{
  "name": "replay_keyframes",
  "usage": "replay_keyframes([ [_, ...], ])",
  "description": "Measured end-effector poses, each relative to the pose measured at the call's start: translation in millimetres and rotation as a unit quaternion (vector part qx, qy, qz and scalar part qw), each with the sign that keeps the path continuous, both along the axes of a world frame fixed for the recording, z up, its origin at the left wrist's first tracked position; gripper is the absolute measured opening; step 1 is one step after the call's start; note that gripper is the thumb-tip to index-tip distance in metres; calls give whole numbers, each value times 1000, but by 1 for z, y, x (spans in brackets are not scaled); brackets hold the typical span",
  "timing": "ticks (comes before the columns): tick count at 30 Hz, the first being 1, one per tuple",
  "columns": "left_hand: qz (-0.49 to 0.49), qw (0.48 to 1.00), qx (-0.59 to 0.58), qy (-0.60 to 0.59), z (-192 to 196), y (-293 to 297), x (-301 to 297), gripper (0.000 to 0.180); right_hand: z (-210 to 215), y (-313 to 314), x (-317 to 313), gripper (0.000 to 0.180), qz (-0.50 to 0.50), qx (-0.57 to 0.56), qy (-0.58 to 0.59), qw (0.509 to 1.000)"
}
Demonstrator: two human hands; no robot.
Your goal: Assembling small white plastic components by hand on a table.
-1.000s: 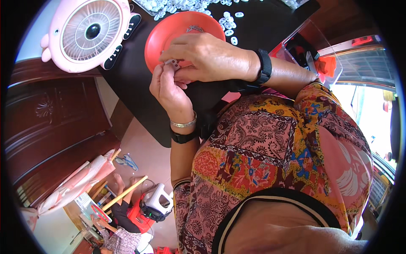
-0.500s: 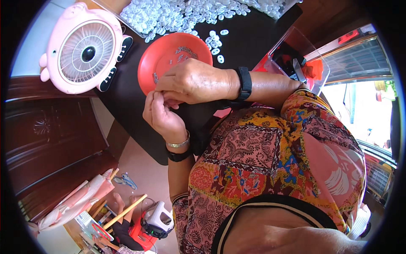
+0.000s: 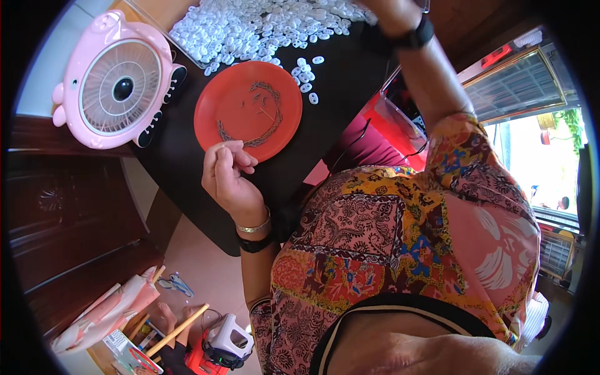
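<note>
My left hand (image 3: 229,178) is beside the near edge of a red round plate (image 3: 215,112), its fingers curled and pressed together. Whatever may be in its fingers is too small or hidden to name. Small thin grey metal pieces (image 3: 275,122) lie on the plate, mostly in a curved line along its right and lower side. My right hand (image 3: 395,17) is raised at the top, right of the pile of small white oval pieces (image 3: 250,31) with two holes each. The picture's edge and blur hide its fingers.
A pink animal-shaped fan (image 3: 67,75) stands left of the dark table (image 3: 340,81). A few loose white pieces (image 3: 306,77) lie between pile and plate. A clear box (image 3: 400,119) with red contents is at the right. Another person's legs (image 3: 169,319) show at lower left.
My right hand has left the left hand and swung up and right, away from the plate. My left hand stays by the plate's near edge, with the grey pieces now uncovered.
</note>
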State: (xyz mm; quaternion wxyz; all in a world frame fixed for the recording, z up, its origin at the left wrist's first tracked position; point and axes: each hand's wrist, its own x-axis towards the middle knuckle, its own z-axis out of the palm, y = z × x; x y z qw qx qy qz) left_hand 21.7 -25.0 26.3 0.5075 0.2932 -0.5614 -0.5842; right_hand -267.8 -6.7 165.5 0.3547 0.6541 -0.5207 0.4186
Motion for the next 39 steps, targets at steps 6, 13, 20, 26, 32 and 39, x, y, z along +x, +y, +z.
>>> replay_keyframes([
  [6,-7,1000,9,14,1,0,4,29,13,-11,-41,22,-142,-17,48,989],
  [13,-15,999,32,31,-5,-3,5,24,-114,-29,-41,27,-75,414,7,907],
  [20,-15,999,35,30,-3,-3,4,25,-157,-33,-21,28,-182,295,89,934],
  [26,-4,999,43,23,-2,-5,5,29,-173,-48,-50,25,-124,415,-3,901],
  [32,3,998,44,52,-9,-11,13,29,-170,-39,-44,19,-9,397,-47,916],
  [39,0,994,67,84,-8,-11,12,27,-164,-47,-45,19,-63,439,0,896],
])
